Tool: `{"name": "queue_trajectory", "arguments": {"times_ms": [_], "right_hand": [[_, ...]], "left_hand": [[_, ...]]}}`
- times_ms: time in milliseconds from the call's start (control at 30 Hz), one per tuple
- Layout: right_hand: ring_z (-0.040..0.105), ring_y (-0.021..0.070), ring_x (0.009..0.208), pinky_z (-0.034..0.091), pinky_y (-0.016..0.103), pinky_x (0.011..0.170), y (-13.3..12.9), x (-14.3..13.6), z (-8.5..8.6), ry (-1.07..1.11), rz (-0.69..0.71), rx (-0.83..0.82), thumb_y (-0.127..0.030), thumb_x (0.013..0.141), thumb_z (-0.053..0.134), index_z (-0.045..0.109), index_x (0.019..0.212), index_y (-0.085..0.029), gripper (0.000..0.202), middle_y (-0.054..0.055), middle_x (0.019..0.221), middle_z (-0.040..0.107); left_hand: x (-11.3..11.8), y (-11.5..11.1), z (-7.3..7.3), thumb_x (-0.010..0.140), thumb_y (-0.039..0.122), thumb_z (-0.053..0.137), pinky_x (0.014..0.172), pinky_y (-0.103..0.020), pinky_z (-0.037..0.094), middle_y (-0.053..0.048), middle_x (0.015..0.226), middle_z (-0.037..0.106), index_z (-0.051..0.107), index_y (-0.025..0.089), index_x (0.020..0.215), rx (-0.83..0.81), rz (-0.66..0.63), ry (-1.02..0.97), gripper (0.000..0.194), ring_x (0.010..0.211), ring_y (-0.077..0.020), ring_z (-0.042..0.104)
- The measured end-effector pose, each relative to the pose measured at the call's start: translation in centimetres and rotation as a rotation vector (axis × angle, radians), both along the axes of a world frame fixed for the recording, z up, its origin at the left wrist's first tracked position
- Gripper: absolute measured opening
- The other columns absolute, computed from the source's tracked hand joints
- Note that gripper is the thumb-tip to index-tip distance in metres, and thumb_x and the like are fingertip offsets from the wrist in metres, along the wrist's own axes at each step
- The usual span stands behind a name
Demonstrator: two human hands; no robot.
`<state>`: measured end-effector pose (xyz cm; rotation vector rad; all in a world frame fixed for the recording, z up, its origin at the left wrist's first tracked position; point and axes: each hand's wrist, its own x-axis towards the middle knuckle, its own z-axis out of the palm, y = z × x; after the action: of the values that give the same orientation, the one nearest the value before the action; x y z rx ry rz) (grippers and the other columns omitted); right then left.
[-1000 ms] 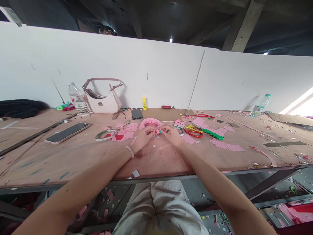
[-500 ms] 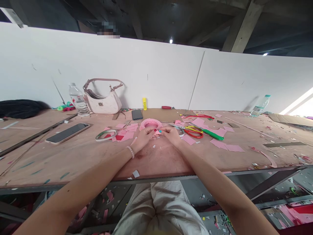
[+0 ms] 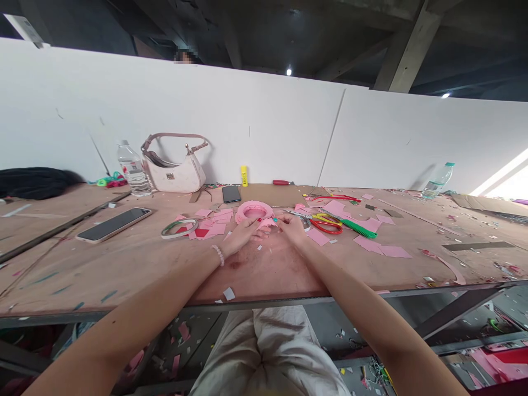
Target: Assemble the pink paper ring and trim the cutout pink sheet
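A pink ring (image 3: 244, 211) with a ruffled edge lies on the worktable in front of me. Just below it, my left hand (image 3: 246, 231) and my right hand (image 3: 290, 226) meet. Between their fingertips they pinch a small pink paper piece (image 3: 270, 221) with an uneven edge. The left thumb and forefinger close on its left side, the right fingers on its right. Whether the piece is joined to the ring I cannot tell. Scissors with red handles (image 3: 326, 226) and a green comb (image 3: 358, 227) lie right of my right hand.
Pink paper pieces (image 3: 213, 223) and a roll of tape (image 3: 179, 229) lie to the left. Farther out are a phone (image 3: 114, 224), a handbag (image 3: 175, 175), a water bottle (image 3: 134, 171), a yellow glue stick (image 3: 244, 176) and a dark phone (image 3: 231, 193). A white partition (image 3: 289, 121) stands behind.
My fingertips have moved slightly apart, showing more of the pink piece between them. The left fingers look more spread. The ring stays in place.
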<state>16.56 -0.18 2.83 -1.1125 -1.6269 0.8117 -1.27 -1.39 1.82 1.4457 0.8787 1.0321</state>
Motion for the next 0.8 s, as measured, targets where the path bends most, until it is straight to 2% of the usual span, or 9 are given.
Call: {"name": "queue_trajectory", "arguments": {"times_ms": [167,367,467,567,667,800], "right_hand": [[0.050,0.0100,0.051,0.045,0.025,0.052,0.0,0.5,0.2,-0.039,-0.043,-0.011,-0.032,0.072,0.056,0.066,0.075,-0.017,0.018,0.002,0.077,0.065],[0.051,0.0099,0.048,0.043,0.023,0.050,-0.2,0.5,0.0,-0.140,-0.049,-0.024,-0.025,0.073,0.053,0.065,0.076,-0.017,0.015,-0.001,0.068,0.063],[0.055,0.0117,0.056,0.043,0.023,0.055,-0.2,0.3,-0.1,-0.207,-0.063,-0.001,-0.015,0.072,0.050,0.066,0.080,-0.018,0.018,-0.001,0.069,0.065],[0.058,0.0135,0.065,0.044,0.025,0.063,-0.2,0.3,-0.2,-0.288,-0.078,0.032,-0.009,0.071,0.049,0.066,0.082,-0.018,0.022,0.000,0.072,0.066],[0.059,0.0146,0.071,0.044,0.026,0.068,-0.2,0.4,-0.2,-0.366,-0.089,0.067,-0.005,0.071,0.048,0.066,0.085,-0.018,0.026,0.001,0.077,0.067],[0.060,0.0143,0.075,0.044,0.026,0.071,-0.1,0.5,-0.3,-0.440,-0.084,0.107,-0.002,0.072,0.046,0.065,0.095,-0.020,0.035,0.002,0.086,0.068]], "left_hand": [[-0.6,0.4,0.1,0.084,0.037,0.045,0.057,-0.025,0.051,-0.009,0.090,0.069,0.055,0.015,0.082,0.160,-0.008,0.330,0.024,0.070,-0.0167,0.066],[-0.5,-0.2,0.7,0.086,0.028,0.037,0.049,-0.022,0.045,-0.005,0.084,0.070,0.053,0.015,0.075,0.223,0.052,0.505,0.023,0.056,-0.0125,0.064],[-0.5,-0.6,1.0,0.087,0.028,0.034,0.050,-0.024,0.043,-0.002,0.069,0.068,0.055,0.016,0.078,0.293,0.086,0.610,0.025,0.048,-0.0131,0.059],[-0.5,-0.9,1.1,0.085,0.027,0.039,0.058,-0.028,0.043,-0.002,0.063,0.065,0.059,0.017,0.088,0.382,0.134,0.702,0.022,0.059,-0.0183,0.061],[-0.5,-1.0,1.2,0.085,0.031,0.043,0.066,-0.030,0.044,-0.006,0.080,0.067,0.061,0.018,0.096,0.501,0.189,0.857,0.025,0.073,-0.0211,0.062],[-0.6,-1.1,1.0,0.086,0.039,0.041,0.066,-0.030,0.044,-0.004,0.077,0.067,0.059,0.019,0.102,0.604,0.199,1.068,0.031,0.069,-0.0206,0.062]]}}
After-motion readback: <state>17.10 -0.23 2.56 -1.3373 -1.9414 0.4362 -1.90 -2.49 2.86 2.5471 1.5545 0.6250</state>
